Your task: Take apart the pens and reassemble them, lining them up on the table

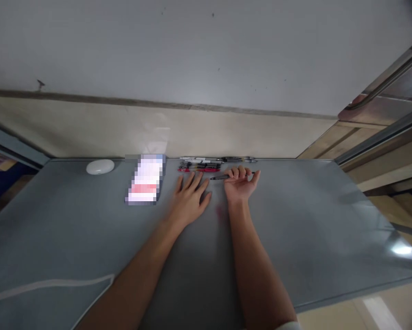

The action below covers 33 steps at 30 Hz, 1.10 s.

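My left hand lies palm down on the grey table, its fingers spread and pointing at a row of pens. Just beyond those fingertips is a red pen; black and white pens lie close behind it. My right hand rests palm up with its fingers curled around a dark pen, whose tip points left towards my left hand. Farther back, beyond the right hand, more dark pens lie along the wall edge. Part of the held pen is hidden by my fingers.
A phone with a lit, blurred screen lies left of my left hand. Beyond it sits a white rounded case. A pale cord crosses the table's near left. The wall rises directly behind the pens.
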Available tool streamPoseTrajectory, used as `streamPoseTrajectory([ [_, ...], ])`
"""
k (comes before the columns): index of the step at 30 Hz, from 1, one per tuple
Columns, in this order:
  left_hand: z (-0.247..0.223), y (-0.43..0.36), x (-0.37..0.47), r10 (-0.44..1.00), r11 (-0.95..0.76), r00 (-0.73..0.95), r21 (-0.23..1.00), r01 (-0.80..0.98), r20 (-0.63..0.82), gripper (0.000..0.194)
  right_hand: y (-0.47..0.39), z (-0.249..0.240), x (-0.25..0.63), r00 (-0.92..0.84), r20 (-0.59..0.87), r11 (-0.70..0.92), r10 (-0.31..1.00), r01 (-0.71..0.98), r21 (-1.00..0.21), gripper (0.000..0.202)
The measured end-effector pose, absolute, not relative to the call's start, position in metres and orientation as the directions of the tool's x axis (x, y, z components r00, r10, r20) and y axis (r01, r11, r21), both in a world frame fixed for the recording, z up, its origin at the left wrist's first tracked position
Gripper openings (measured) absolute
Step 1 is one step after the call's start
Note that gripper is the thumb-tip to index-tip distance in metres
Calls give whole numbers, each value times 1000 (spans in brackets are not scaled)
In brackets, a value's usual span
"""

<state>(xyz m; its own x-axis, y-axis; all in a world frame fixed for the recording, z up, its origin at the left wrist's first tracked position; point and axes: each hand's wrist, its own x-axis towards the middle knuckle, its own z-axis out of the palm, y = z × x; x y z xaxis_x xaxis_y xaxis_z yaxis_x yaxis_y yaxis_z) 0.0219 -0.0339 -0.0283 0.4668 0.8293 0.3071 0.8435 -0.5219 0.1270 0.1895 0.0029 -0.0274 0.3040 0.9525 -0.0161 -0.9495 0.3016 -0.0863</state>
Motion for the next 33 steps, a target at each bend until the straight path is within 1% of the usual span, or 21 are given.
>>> streamPoseTrajectory([
  [4,-28,-32,22,801,-542,451,158,825,393,42,-5,-26,182,323,-27,306,946,-919,-247,47],
  [7,-24,-31,23,772,-567,432,198,800,466,37,-9,-22,173,309,-14,291,951,-910,-293,46],
  [12,-17,-32,26,738,-613,449,224,758,504,29,-18,-11,162,318,-23,280,948,-866,-414,46],
  [16,-18,-32,25,723,-622,450,211,754,525,25,-24,-8,166,306,-28,265,951,-861,-435,46],
  [18,-19,-32,25,713,-627,448,206,751,539,24,-24,-10,173,289,-45,230,956,-838,-495,43],
  [19,-20,-31,24,710,-630,448,205,749,544,24,-24,-12,177,286,-60,207,956,-808,-551,42],
  [21,-21,-31,24,710,-628,445,205,751,546,24,-23,-16,189,268,-58,147,962,-684,-714,34],
  [22,-21,-31,23,714,-624,444,205,754,542,24,-23,-17,194,287,-31,145,958,-572,-808,31],
  [23,-21,-32,23,718,-621,444,205,757,537,24,-24,-18,200,334,17,166,942,-421,-892,30],
  [24,-21,-32,23,721,-618,444,205,759,532,25,-26,-18,205,401,98,204,911,-230,-952,27],
  [25,-21,-32,23,724,-616,445,203,761,527,25,-29,-18,209,441,205,231,874,-4,-973,26],
  [26,-21,-32,23,726,-615,446,201,763,524,25,-33,-17,213,430,340,262,837,231,-937,25],
  [27,-21,-32,23,726,-615,451,198,763,519,25,-37,-15,215,350,470,294,810,450,-843,25],
  [28,-21,-33,23,726,-617,455,195,763,517,25,-42,-14,216,205,563,342,800,615,-710,26],
  [29,-20,-33,23,726,-618,459,193,762,512,26,-46,-13,216,20,600,409,800,714,-568,30],
  [30,-20,-33,23,726,-621,466,191,760,506,26,-50,-12,215,-149,601,478,785,763,-435,35],
  [31,-20,-34,22,726,-625,473,192,757,499,27,-53,-12,214,-263,584,523,768,785,-333,39],
  [32,-19,-34,22,727,-628,479,196,753,492,27,-56,-12,212,-342,558,551,756,793,-260,41],
  [33,-19,-34,22,728,-632,483,201,749,487,28,-57,-13,209,-383,541,561,749,800,-210,41],
])
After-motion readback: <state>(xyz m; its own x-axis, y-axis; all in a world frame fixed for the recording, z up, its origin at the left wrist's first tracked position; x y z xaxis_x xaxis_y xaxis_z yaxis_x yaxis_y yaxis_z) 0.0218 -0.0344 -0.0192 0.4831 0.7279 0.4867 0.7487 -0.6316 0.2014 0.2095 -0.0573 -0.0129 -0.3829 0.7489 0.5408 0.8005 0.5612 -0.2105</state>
